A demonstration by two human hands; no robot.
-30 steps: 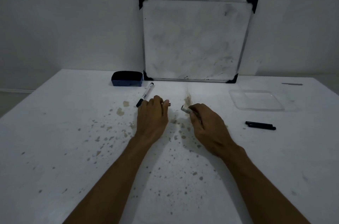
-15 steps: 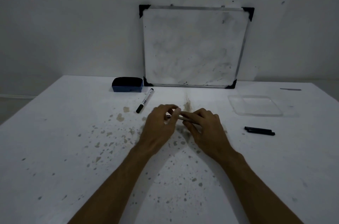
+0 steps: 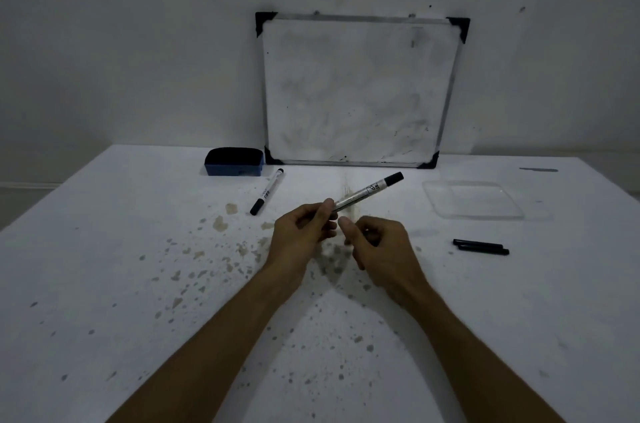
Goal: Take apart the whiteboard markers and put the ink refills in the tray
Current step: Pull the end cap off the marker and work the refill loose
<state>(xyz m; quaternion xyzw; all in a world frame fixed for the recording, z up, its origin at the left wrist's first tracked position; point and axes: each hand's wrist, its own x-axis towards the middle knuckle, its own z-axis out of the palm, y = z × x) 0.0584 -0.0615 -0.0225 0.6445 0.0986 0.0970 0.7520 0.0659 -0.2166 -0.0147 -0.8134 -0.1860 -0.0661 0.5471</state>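
- Now the left hand [image 3: 304,232] pinches the marker [image 3: 367,190] at its near end, thumb and fingertips clamped on the barrel. The capped black tip points far and right, raised above the table [image 3: 104,249].
- The right hand [image 3: 377,249] sits just right of that pinch with its fingers curled in. Whether it holds a small part cannot be told.
- The step looks like opening the barrel's near end to draw out the refill.
- To do it well, I would keep the left pinch firm and low on the barrel. The right fingers should take the end plug squarely, then twist and pull along the barrel's line, not sideways, so ink does not spatter.
- The tray [image 3: 478,201] lies far right, well apart from both hands, and looks empty.
- Two black sticks [image 3: 481,246] lie near the tray's near side. A reach to the tray should pass above or beyond them.
- The other marker [image 3: 268,192] lies to the left, near the eraser [image 3: 233,162], out of the way.
- The whiteboard [image 3: 356,90] leans at the far edge, so the raised tip should stay short of it.
- Open tabletop lies between the hands and the tray.
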